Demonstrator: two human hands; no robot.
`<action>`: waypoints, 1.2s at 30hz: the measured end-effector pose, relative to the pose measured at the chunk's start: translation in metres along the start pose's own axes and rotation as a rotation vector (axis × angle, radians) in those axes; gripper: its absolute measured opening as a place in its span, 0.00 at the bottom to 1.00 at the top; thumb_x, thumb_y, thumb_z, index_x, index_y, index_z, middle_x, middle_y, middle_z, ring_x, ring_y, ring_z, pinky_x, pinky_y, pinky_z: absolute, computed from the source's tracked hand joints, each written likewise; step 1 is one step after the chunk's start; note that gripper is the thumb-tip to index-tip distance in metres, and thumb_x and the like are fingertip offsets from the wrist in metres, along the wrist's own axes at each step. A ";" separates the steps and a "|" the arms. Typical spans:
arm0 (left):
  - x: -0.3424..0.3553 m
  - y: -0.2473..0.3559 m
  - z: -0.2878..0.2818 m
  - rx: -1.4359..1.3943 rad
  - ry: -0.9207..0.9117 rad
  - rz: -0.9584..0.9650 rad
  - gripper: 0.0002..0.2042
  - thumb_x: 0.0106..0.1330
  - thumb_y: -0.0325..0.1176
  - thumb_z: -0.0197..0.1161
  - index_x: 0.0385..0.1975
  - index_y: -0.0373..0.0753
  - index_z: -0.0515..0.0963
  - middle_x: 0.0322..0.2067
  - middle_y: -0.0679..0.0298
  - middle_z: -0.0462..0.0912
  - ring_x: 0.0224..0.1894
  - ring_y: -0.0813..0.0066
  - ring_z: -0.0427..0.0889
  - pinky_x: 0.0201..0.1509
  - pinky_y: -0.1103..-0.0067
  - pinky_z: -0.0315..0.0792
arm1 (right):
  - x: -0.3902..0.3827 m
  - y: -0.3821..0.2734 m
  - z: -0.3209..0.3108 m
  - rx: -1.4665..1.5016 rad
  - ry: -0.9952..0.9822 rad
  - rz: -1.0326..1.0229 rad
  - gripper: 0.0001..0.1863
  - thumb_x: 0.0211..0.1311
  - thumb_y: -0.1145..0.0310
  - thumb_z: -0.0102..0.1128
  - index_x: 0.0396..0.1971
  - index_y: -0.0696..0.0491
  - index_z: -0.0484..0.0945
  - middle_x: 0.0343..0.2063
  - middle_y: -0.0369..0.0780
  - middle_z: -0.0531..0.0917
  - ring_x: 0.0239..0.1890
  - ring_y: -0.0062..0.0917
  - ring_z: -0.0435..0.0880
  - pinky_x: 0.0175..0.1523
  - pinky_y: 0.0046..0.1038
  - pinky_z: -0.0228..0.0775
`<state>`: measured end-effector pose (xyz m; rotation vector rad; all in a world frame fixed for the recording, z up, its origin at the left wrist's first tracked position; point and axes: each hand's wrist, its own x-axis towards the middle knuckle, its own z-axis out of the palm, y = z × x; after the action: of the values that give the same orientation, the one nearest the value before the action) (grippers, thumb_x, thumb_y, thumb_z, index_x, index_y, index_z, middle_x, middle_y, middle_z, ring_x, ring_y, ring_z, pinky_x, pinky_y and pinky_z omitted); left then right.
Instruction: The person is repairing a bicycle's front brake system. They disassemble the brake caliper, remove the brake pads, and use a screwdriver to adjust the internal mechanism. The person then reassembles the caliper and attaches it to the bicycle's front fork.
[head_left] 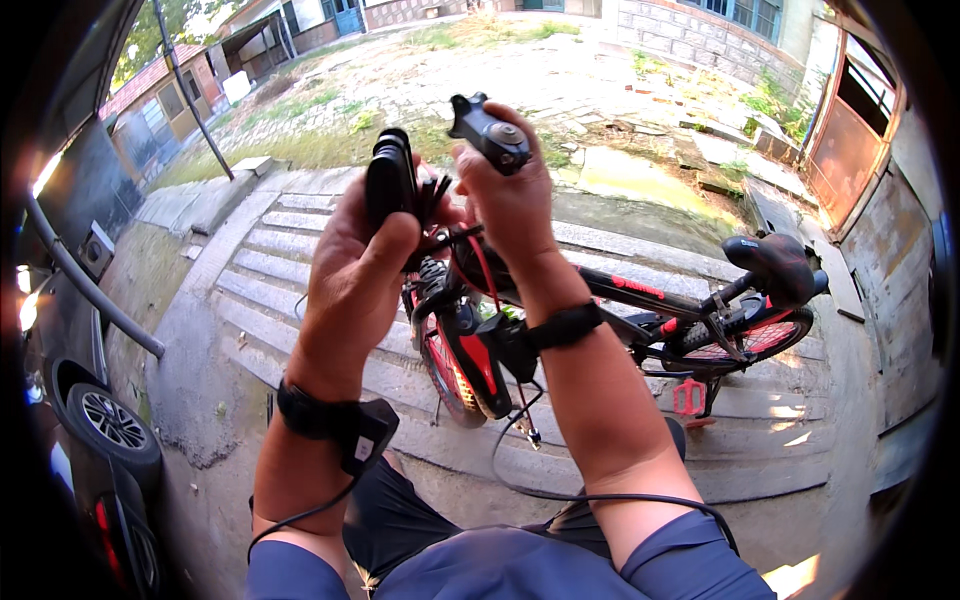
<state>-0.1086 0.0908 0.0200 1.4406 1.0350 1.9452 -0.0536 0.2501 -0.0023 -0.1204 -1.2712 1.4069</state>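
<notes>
My left hand (345,260) is raised in front of me, closed around a black handlebar grip (388,180) seen nearly end-on. Thin black cables or levers show between its fingers and the other hand. My right hand (515,205) grips a black handlebar stem (492,132) with a round cap on top; its clamp end points up and left. Below both hands stands a black and red bicycle (640,295), its red-sided front wheel (448,365) turned toward me and its saddle (768,268) to the right. My wrists partly hide the front of the frame.
Slatted concrete paving (300,265) lies under the bicycle. A red pedal (690,397) sticks out toward me. At left are a dark car's wheel (115,425) and a slanting grey pole (95,280). A rusty metal door (848,140) stands at right. Cables trail from my wrist bands (318,412).
</notes>
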 end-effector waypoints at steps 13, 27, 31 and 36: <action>-0.113 -0.074 -0.049 -0.810 0.055 -0.289 0.37 0.73 0.65 0.37 0.63 0.36 0.66 0.34 0.56 0.81 0.27 0.71 0.80 0.29 0.82 0.71 | -0.081 -0.068 -0.038 -0.608 0.087 -0.241 0.25 0.68 0.70 0.59 0.61 0.61 0.65 0.42 0.40 0.80 0.43 0.20 0.78 0.50 0.22 0.69; -0.166 -0.075 -0.074 -0.763 0.067 -0.456 0.38 0.65 0.68 0.51 0.58 0.37 0.68 0.35 0.63 0.80 0.28 0.75 0.82 0.26 0.82 0.73 | -0.170 -0.027 0.039 -0.849 -0.664 -0.080 0.16 0.48 0.71 0.76 0.40 0.53 0.86 0.46 0.44 0.79 0.47 0.32 0.79 0.51 0.31 0.72; -0.171 -0.074 -0.079 -0.738 0.077 -0.434 0.36 0.67 0.68 0.51 0.54 0.36 0.70 0.33 0.64 0.79 0.29 0.78 0.80 0.26 0.83 0.72 | -0.174 -0.025 0.044 -0.816 -0.683 -0.067 0.15 0.47 0.72 0.76 0.38 0.52 0.86 0.48 0.44 0.78 0.51 0.33 0.77 0.54 0.32 0.71; -0.173 -0.068 -0.083 -0.744 0.041 -0.444 0.35 0.67 0.67 0.51 0.54 0.36 0.71 0.31 0.64 0.79 0.26 0.79 0.78 0.25 0.82 0.72 | -0.176 -0.024 0.044 -0.777 -0.728 -0.083 0.15 0.44 0.75 0.77 0.36 0.51 0.86 0.50 0.45 0.77 0.54 0.37 0.76 0.58 0.34 0.69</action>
<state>-0.1362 -0.0246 -0.1451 0.6910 0.4854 1.7461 -0.0130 0.0840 -0.0685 -0.0770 -2.3574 0.8203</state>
